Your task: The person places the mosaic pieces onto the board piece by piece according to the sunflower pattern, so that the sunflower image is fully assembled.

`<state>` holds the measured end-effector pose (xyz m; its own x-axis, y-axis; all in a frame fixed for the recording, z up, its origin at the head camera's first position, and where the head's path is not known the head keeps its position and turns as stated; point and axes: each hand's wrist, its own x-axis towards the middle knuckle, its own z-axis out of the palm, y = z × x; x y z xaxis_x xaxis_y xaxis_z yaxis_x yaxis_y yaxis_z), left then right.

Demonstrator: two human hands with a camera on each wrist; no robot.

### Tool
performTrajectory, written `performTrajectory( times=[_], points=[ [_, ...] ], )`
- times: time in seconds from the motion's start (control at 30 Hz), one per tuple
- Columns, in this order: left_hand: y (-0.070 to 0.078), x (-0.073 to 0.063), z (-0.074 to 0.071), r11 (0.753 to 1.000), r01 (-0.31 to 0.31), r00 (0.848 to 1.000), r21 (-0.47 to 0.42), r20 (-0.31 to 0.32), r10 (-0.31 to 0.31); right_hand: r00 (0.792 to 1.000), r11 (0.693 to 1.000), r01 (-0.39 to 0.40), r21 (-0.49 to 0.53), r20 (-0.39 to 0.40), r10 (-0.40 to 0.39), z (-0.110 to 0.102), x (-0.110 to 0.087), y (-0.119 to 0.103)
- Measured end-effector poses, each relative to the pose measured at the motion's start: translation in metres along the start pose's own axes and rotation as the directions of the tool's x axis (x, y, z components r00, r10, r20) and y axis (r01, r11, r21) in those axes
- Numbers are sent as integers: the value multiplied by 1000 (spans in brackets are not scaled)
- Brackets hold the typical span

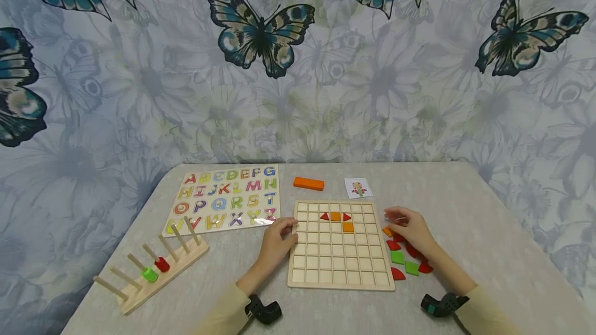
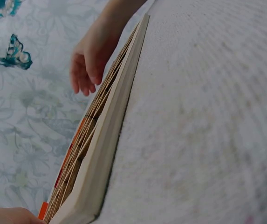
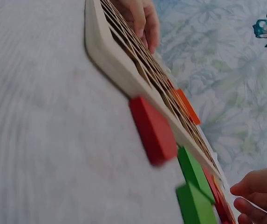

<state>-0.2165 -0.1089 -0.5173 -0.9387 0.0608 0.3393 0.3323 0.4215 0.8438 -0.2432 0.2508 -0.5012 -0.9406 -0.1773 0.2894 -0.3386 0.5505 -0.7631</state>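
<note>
A square wooden grid board (image 1: 321, 262) lies on the table, with two orange squares (image 1: 335, 216) and two red triangles (image 1: 346, 217) in its upper cells. My left hand (image 1: 278, 242) rests its fingers and thumb against the board's left edge. Just off the right edge, my right hand (image 1: 414, 229) hovers over loose pieces, its fingers loosely bent; the right wrist view shows its thumb and fingers apart with no piece visible between them. Under and near it lie red pieces (image 1: 398, 274), green pieces (image 1: 412, 268) and an orange piece (image 1: 387, 231). The hand partly hides the pile.
Behind the board are an orange block (image 1: 309, 184) and a small picture card (image 1: 358, 188). An alphabet board (image 1: 228, 200) lies at the back left. In front of that stands a wooden peg rack (image 1: 163, 278) with green and red beads. A butterfly-patterned wall backs the table.
</note>
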Motion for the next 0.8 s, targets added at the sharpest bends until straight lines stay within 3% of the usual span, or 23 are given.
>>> performTrajectory(
  times=[0.23, 0.5, 0.8],
  points=[
    [0, 14, 0, 1000, -19, 1000, 4, -4, 19, 999, 998, -28, -60, 30, 30, -21, 5, 9],
    [-1, 8, 2, 1000, -4, 1000, -10, 8, 4, 995, 996, -63, -60, 74, 68, -21, -1, 14],
    [-1, 10, 0, 999, 24, 1000, 26, 11, -24, 995, 994, -89, -60, 45, 91, -17, 1, 15]
  ],
)
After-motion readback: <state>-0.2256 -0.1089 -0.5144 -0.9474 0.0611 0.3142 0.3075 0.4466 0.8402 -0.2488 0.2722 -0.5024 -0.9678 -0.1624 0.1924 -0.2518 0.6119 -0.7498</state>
